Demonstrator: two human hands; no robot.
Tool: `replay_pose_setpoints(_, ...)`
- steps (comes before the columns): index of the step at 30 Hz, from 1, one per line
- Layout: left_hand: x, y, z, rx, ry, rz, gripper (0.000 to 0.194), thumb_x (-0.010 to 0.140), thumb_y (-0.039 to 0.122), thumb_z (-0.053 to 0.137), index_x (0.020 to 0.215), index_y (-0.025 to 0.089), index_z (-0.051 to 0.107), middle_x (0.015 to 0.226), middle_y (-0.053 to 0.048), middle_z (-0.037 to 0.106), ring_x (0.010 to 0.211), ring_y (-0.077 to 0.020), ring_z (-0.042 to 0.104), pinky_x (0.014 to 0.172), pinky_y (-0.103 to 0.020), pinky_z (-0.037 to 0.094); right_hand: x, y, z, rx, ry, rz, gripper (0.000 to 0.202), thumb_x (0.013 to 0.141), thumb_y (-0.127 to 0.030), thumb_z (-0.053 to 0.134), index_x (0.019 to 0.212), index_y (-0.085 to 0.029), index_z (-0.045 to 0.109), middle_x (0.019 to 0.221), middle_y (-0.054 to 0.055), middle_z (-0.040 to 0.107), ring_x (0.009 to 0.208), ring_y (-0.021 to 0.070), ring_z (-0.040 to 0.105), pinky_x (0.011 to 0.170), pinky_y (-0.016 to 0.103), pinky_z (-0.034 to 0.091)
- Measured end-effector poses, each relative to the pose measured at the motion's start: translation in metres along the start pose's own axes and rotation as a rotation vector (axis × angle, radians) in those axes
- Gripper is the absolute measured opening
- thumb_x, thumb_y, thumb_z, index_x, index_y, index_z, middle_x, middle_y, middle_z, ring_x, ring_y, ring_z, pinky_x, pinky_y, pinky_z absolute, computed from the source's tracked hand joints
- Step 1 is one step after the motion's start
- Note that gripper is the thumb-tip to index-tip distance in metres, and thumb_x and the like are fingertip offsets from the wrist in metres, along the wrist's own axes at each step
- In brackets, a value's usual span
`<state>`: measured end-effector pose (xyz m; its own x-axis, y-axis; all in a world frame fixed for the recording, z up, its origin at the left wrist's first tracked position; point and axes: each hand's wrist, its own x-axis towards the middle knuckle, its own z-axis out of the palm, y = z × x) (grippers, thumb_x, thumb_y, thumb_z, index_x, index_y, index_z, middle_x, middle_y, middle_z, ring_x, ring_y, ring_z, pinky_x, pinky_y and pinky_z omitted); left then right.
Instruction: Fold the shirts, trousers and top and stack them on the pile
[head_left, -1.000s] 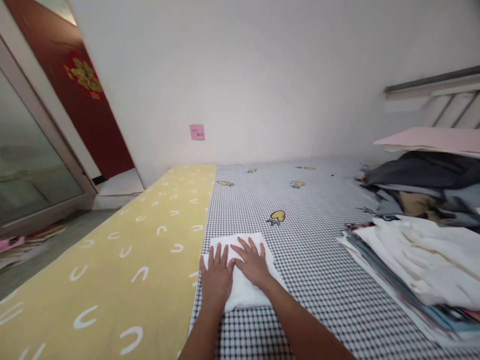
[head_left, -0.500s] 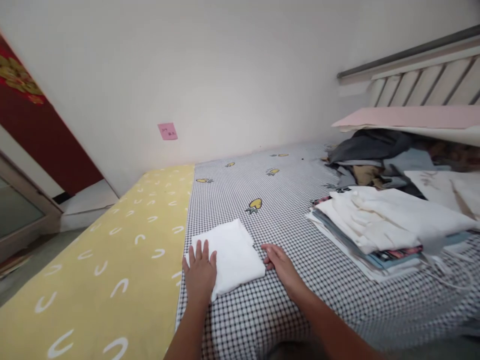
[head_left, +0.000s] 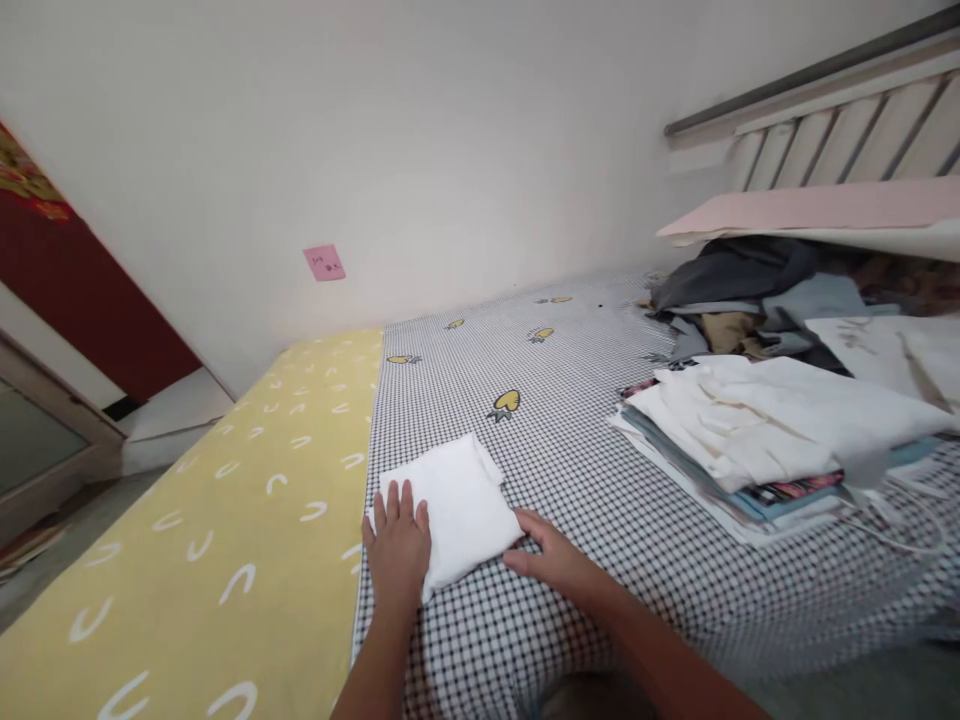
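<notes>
A folded white cloth [head_left: 461, 510], roughly square, lies on the checked bedsheet [head_left: 570, 470]. My left hand [head_left: 397, 545] rests flat on its left part, fingers spread and pointing away from me. At the cloth's near right corner is my right hand [head_left: 555, 560], its thumb and forefinger apart on either side of that corner. Whether the right fingertips press on the fabric cannot be made out.
To the right sits a stack of folded clothes [head_left: 757, 430], white on top. Behind it are dark crumpled garments [head_left: 739, 275] under a pink sheet [head_left: 817, 210]. A yellow sheet [head_left: 247, 520] covers the bed's left side. A pink note [head_left: 324, 263] is on the wall.
My right hand has moved slightly nearer and left to the cloth's corner, and its thumb and forefinger have spread. My left hand stays flat on the cloth. The view has shifted slightly.
</notes>
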<state>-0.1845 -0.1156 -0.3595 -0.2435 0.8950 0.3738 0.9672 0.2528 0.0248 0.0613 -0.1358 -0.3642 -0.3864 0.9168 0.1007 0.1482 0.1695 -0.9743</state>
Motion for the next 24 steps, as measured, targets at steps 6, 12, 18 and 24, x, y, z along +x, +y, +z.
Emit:
replay_pose_setpoints(6,0.0,0.0,-0.001,-0.002,-0.004,-0.008,0.054,0.101,0.039,0.028,0.15,0.021,0.041,0.16,-0.006,0.037,0.148,-0.0336,0.031,0.119,-0.057,0.029,0.01,0.004,0.016,-0.072,0.155,0.03,0.032,0.079,-0.043,0.063,0.102,-0.021,0.067,0.094,0.004,0.069,0.09,0.0238,0.062,0.083,0.038,0.05)
replay_pose_setpoints(12,0.0,0.001,0.001,0.004,-0.006,-0.013,0.052,0.101,0.039,0.03,0.15,0.023,0.042,0.159,-0.006,0.039,0.147,-0.0334,0.033,0.119,-0.057,0.03,0.014,0.003,0.033,-0.166,0.43,0.084,0.033,0.085,-0.046,0.051,0.109,-0.024,0.059,0.088,0.004,0.071,0.075,0.0235,0.064,0.069,0.035,0.048)
replay_pose_setpoints(18,-0.002,0.001,0.003,-0.026,0.024,-0.011,0.051,0.101,0.036,0.031,0.148,0.023,0.043,0.158,-0.006,0.04,0.146,-0.0338,0.035,0.117,-0.059,0.032,0.011,-0.005,0.025,-0.028,0.612,0.216,0.052,0.085,-0.059,0.049,0.123,-0.024,0.054,0.068,0.001,0.065,0.061,0.0249,0.06,0.058,0.035,0.045)
replay_pose_setpoints(24,-0.006,0.001,0.007,-0.091,0.028,-0.03,0.05,0.1,0.036,0.034,0.148,0.024,0.044,0.157,-0.005,0.042,0.147,-0.0332,0.035,0.118,-0.06,0.031,0.044,-0.067,0.035,-0.411,0.866,-0.198,0.047,0.094,-0.046,0.041,0.134,-0.024,0.052,0.12,0.012,0.061,0.114,0.0307,0.055,0.105,0.055,0.036)
